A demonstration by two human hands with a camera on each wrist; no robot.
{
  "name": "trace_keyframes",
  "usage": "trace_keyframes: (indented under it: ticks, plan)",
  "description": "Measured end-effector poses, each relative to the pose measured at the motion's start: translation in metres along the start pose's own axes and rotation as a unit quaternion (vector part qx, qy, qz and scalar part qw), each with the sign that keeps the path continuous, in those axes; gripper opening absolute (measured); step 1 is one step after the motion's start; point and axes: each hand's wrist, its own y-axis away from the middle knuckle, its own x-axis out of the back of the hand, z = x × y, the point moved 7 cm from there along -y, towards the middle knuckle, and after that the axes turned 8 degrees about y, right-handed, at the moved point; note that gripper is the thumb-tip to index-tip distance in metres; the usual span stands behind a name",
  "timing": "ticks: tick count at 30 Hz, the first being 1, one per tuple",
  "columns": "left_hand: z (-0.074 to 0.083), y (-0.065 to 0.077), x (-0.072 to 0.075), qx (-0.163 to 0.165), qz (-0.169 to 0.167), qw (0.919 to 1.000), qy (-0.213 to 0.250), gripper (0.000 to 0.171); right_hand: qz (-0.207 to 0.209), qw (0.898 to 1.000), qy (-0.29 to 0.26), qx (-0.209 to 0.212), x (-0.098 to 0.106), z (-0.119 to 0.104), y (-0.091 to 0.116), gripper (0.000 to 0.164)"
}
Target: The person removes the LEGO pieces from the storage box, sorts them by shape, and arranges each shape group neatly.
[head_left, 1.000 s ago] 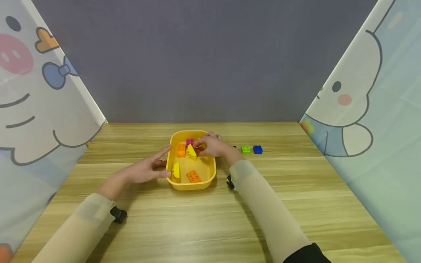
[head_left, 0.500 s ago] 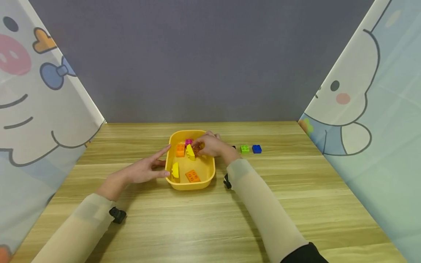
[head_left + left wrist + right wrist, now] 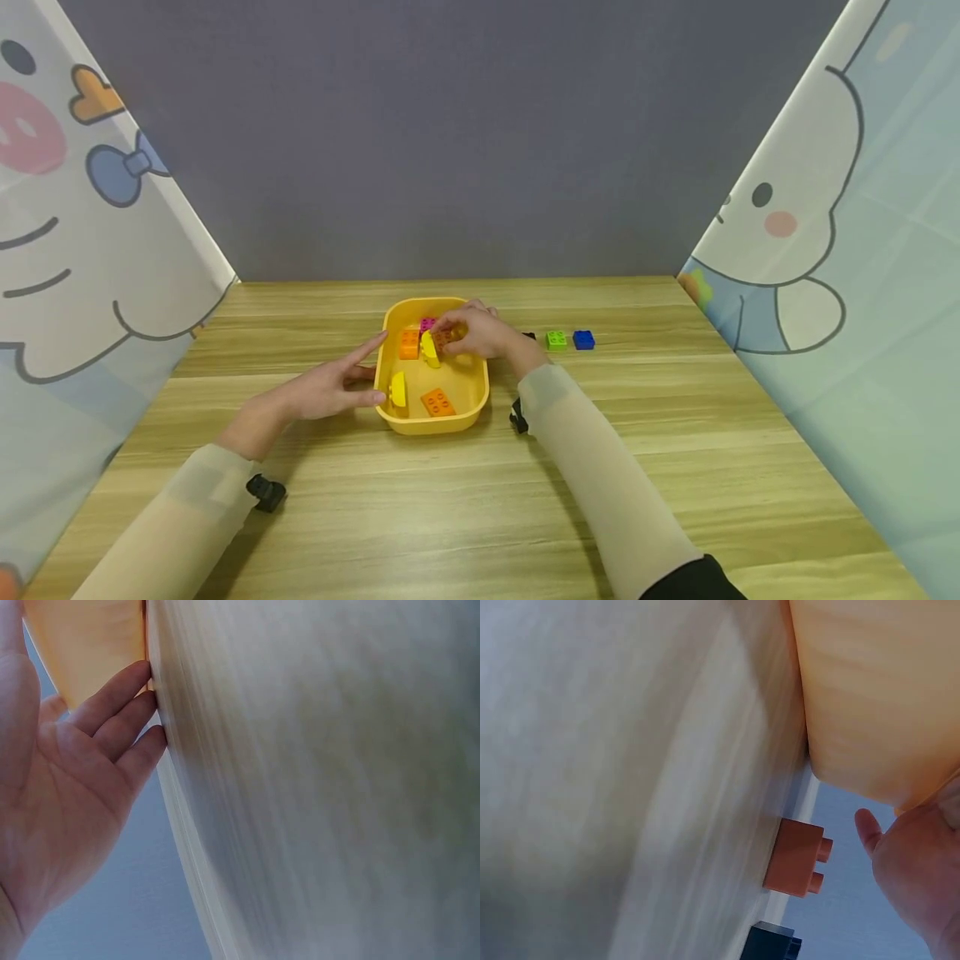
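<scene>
Presently, a brown brick (image 3: 442,339) is pinched between thumb and finger of the right hand (image 3: 482,332) in the far half of the tray (image 3: 433,427), whose left side is touched by the left hand (image 3: 324,389), its fingers spread. Also contained in the tray are two yellow bricks (image 3: 398,390), two orange bricks (image 3: 438,402) and a pink brick (image 3: 427,324), while a green brick (image 3: 557,340) and a blue brick (image 3: 583,340) are set to its right.

Bin (image 3: 463,379) yellow-orange — inner bricks (image 3: 408,344) yellow, orange, brown, magenta. Outer bricks (image 3: 557,340) include lime, blue. Tabletop (image 3: 375,517) wood-grained, back wall (image 3: 450,142) grey — sleeves (image 3: 600,467) cream.
</scene>
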Motion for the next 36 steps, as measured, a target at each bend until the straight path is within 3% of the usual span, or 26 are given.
trace_keyframes:
  ticks: [14,20,25,29,36]
  plan:
    - [0.0,0.001,-0.002,-0.002,-0.006,0.9999,0.013,0.104,0.06,0.997,0.021,0.033,0.007,-0.004,0.0,0.037]
    - [-0.002,0.0,-0.002,0.003,-0.004,0.9999,0.01,0.103,0.097,0.994,-0.008,0.049,0.019,-0.001,0.008,0.037]
    - [0.0,0.0,0.001,0.008,0.002,1.0,0.0,0.104,0.112,0.988,-0.082,0.073,0.035,0.0,0.022,0.038]
    - [0.0,0.001,0.001,0.011,0.002,0.9999,0.001,0.105,0.11,0.982,-0.138,0.068,0.047,0.01,0.039,0.038]
    - [-0.002,0.0,0.0,0.007,0.0,1.0,0.005,0.104,0.12,0.98,-0.152,0.037,0.067,0.043,0.072,0.043]
